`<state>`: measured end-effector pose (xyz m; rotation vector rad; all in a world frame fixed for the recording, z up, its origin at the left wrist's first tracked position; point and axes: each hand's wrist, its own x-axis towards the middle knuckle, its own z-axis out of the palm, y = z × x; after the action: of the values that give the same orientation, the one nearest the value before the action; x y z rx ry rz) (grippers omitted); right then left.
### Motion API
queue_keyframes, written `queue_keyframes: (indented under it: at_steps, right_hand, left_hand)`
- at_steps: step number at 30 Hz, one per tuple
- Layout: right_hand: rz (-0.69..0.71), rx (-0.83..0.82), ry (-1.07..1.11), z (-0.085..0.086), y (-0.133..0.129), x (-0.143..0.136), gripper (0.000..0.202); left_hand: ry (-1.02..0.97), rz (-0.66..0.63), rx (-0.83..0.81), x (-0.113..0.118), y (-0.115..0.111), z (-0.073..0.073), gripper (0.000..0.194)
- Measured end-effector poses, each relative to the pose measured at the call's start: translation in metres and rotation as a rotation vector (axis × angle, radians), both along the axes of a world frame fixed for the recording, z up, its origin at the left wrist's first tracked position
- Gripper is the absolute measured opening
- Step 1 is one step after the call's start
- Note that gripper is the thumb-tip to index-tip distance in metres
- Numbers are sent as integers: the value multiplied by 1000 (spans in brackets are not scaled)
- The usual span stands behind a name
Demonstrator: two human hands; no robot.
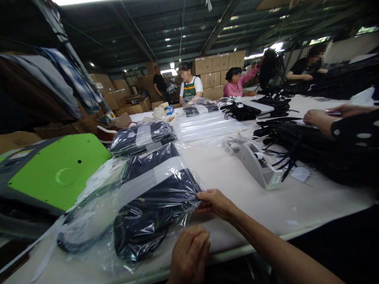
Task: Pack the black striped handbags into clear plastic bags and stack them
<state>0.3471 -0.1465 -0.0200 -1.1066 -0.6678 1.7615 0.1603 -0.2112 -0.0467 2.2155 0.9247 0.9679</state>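
Note:
A dark folded fabric item with a pale grey band and a strap, perhaps a bag, lies inside a clear plastic bag (154, 201) on the white table (216, 169). My right hand (217, 203) pinches the right edge of that plastic between thumb and fingers. Close to the table's front edge is my left hand (191, 252), just right of the plastic bag's lower end. Its fingers are curled together, and whatever they may hold is hidden. Behind lies another wrapped dark item (143, 138) with the same grey band.
A grey tape dispenser (260, 165) stands right of centre. Black strapped goods (319, 146) are piled at right, where a co-worker's hands (322, 116) work. Flat clear plastic bags (207, 126) lie farther back. A green-and-grey machine (62, 169) flanks the table's left side. Several other people stand around.

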Motion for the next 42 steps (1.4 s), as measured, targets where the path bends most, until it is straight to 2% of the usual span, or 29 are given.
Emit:
queue_keyframes:
  at_steps: [1,2,4,6,9,12,17,19,22,24,26,31,36,40,42]
  right_hand:
    - [-1,7,-32,4,1,0,35]
    - [1,14,-59,7,2,0,32]
    - [20,26,-97,12,1,-2,28]
    - [63,42,-127,16,-2,-5,26]
    - [107,70,-174,20,-9,-9,24]
    - [157,77,-224,23,-15,-8,26]
    - [292,127,-309,29,-18,7,35]
    - [339,139,-367,27,-17,11,47]
    - [306,152,-478,20,-15,11,58]
    - [268,154,-471,17,-14,8,55]
    - [240,152,-396,17,-14,5,51]
    - [241,171,-250,24,-15,4,52]
    - [226,186,-227,21,-17,2,58]
    - [183,178,-218,13,-20,-8,57]
    - [202,168,-249,15,-22,-3,56]
  left_hand:
    - [-84,-25,-255,3,-6,-1,19]
    - [-187,-17,-526,6,-8,-1,23]
    - [-488,89,-987,15,-3,5,39]
    - [-813,162,-1240,21,9,16,52]
    - [-1062,183,-1396,26,28,31,51]
    - [-1145,291,-1375,30,39,33,39]
    - [-1161,441,-1295,38,43,23,13]
    - [-1168,474,-1262,40,44,20,10]
    - [-1170,526,-1199,41,44,18,8]
    - [-1161,515,-1169,40,44,17,8]
    - [-1137,452,-1178,38,43,16,13]
    - [-1033,264,-1326,27,45,17,30]
    - [-1143,329,-1313,30,52,14,34]
    - [-1094,418,-1255,37,52,14,33]
    - [-1077,431,-1263,38,52,16,32]
